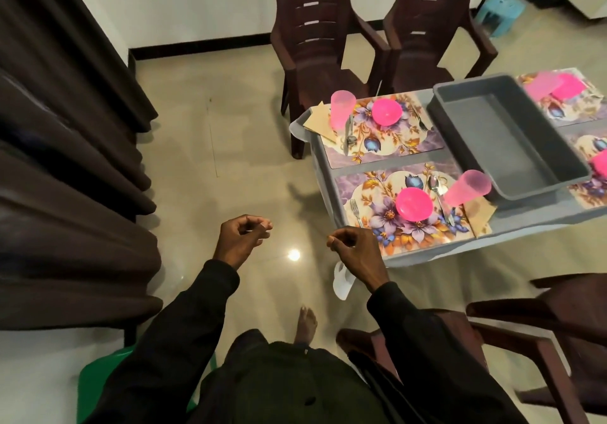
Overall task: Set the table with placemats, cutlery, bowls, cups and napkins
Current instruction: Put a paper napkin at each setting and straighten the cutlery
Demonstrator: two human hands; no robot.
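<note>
Grey table, four placemats, one tub, left hand and right hand loosely curled, empty.

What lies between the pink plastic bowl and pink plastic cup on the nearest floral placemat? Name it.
A silver metal spoon lies there, on the floral placemat, in the head view.

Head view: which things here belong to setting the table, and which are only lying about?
Belong to the job: placemats, bowls, cups, forks, spoons, napkins.

Only lying about: tub, chairs, stool, curtain.
</note>
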